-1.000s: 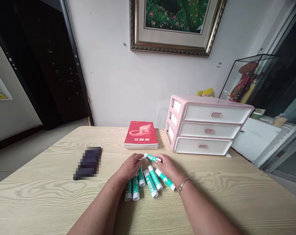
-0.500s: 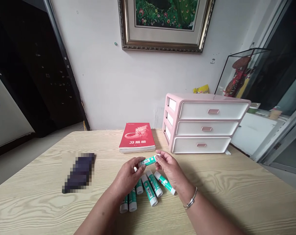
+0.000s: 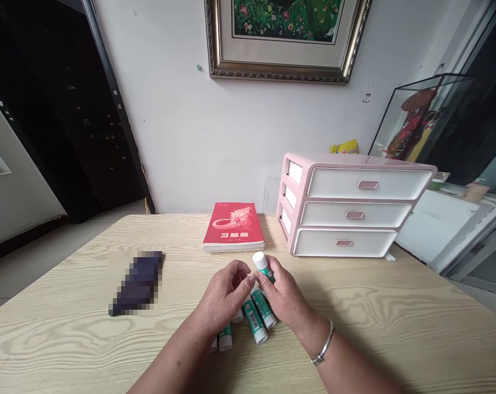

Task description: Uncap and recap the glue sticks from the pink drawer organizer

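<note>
Between the fingers and thumb of my right hand (image 3: 284,290) is a green glue stick (image 3: 265,268), tilted with its white end up. My left hand (image 3: 227,295) is close beside it, fingers loosely curled and a gap between thumb and forefinger; I see nothing in it. Its thumb tip is next to my right thumb. Under and in front of my hands, several more green-and-white glue sticks (image 3: 254,322) lie on the table, partly covered by my left hand and wrist.
Behind my hands a red book (image 3: 234,224) lies on the wooden table (image 3: 355,328). A pink and white drawer unit (image 3: 355,213) stands at the back right. To the left lies a dark pixelated item (image 3: 137,284). The wall with a framed picture (image 3: 281,71) borders the table's far edge.
The glue stick held level between both hands is now tilted white end up in my right hand. My left hand has come off it. The rightmost lying stick is no longer visible.
</note>
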{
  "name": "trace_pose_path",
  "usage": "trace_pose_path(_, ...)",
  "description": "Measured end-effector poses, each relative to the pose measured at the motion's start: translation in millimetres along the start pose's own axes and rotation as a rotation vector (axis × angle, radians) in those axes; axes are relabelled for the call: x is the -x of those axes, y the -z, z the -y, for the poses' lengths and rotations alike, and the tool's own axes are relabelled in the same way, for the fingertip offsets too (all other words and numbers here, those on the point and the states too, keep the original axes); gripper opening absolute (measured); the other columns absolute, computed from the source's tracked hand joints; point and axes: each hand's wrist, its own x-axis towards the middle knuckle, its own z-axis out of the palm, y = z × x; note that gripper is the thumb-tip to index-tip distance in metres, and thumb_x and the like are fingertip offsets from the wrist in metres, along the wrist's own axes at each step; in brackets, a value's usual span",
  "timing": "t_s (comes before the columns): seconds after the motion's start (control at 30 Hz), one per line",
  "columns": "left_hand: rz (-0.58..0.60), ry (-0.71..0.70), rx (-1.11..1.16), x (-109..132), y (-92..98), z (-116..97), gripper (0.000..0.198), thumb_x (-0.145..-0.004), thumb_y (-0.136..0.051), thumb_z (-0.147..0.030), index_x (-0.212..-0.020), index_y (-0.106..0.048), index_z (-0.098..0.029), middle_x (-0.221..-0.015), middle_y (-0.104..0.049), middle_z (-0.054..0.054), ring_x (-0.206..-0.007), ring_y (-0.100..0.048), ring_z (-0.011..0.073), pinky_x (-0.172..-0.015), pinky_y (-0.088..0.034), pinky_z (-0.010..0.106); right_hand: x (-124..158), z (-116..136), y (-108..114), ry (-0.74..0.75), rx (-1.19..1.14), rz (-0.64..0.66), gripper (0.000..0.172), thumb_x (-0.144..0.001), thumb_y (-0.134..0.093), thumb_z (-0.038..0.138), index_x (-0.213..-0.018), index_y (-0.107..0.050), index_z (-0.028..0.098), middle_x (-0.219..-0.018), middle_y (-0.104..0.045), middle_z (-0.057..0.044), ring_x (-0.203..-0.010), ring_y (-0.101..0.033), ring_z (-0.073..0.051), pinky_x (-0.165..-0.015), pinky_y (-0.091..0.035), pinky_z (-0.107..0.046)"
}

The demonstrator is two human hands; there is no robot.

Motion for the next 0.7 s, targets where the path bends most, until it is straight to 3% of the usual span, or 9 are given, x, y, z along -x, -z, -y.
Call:
trace_pose_path(0.13,-0.062,-0.054,-0.025,0.0,0.5,6.5,0.042,-0.092,-0.056,-0.053,-0.113,-0.057,-0.017,-0.084,-0.063,0.002,-0.071,-0.057,0.0152,-0.063,-0.044,0.025,2.5,9.4,3.4,0.040,0.087,0.099,0.032,-0.098,-0.053,0.040,-0.126,-0.054,0.024,-0.110,-0.070,-0.007,-0.097,-0.065,-0.022,-0.082,-0.048,-0.032)
trace_pose_path(0.3,0.001,-0.045,-0.103,-0.3,0.0,2.9,0.045,-0.096,-0.049,-0.054,-0.120,-0.061,-0.018,-0.092,-0.067,0.006,-0.085,-0.062,0.0194,-0.078,-0.049,0.029,4.2,8.0,-6.3,-0.017,-0.085,0.056,0.029,-0.098,-0.051,0.046,-0.117,-0.057,0.023,-0.106,-0.071,-0.007,-0.094,-0.066,-0.022,-0.082,-0.049,-0.033)
trace_pose_path(0.4,0.051,-0.069,-0.049,0.7,0.6,-6.2,0.047,-0.098,-0.046,-0.052,-0.128,-0.060,-0.020,-0.108,-0.069,0.009,-0.100,-0.063,0.0222,-0.092,-0.049,0.033,3.1,4.5,-10.8,-0.026,-0.186,-0.038,0.037,-0.095,-0.054,0.052,-0.118,-0.060,0.024,-0.120,-0.065,-0.009,-0.112,-0.060,-0.024,-0.094,-0.049,-0.036)
trace_pose_path(0.5,0.109,-0.034,0.064,3.3,-0.4,-13.1,0.053,-0.098,-0.045,-0.050,-0.143,-0.049,-0.022,-0.123,-0.067,0.010,-0.114,-0.061,0.0254,-0.100,-0.047,0.037,2.2,5.4,-11.4,0.023,-0.238,-0.090,0.044,-0.091,-0.059,0.057,-0.124,-0.060,0.029,-0.136,-0.055,-0.009,-0.130,-0.048,-0.026,-0.110,-0.040,-0.041)
trace_pose_path(0.57,0.102,0.015,0.137,5.1,-1.9,-14.4,0.058,-0.097,-0.048,-0.049,-0.149,-0.041,-0.024,-0.135,-0.061,0.010,-0.128,-0.054,0.0283,-0.106,-0.044,0.041,2.4,9.1,-11.1,0.033,-0.307,-0.038,0.044,-0.091,-0.058,0.057,-0.127,-0.058,0.031,-0.137,-0.054,-0.007,-0.131,-0.048,-0.025,-0.113,-0.037,-0.040)
trace_pose_path(0.7,0.087,0.078,0.229,6.9,-5.6,-10.5,0.062,-0.097,-0.049,-0.047,-0.153,-0.035,-0.026,-0.148,-0.051,0.009,-0.141,-0.043,0.0291,-0.113,-0.037,0.046,4.9,16.1,-12.1,-0.048,-0.479,0.111,0.044,-0.095,-0.053,0.054,-0.134,-0.051,0.033,-0.121,-0.062,-0.005,-0.114,-0.058,-0.022,-0.102,-0.046,-0.037)
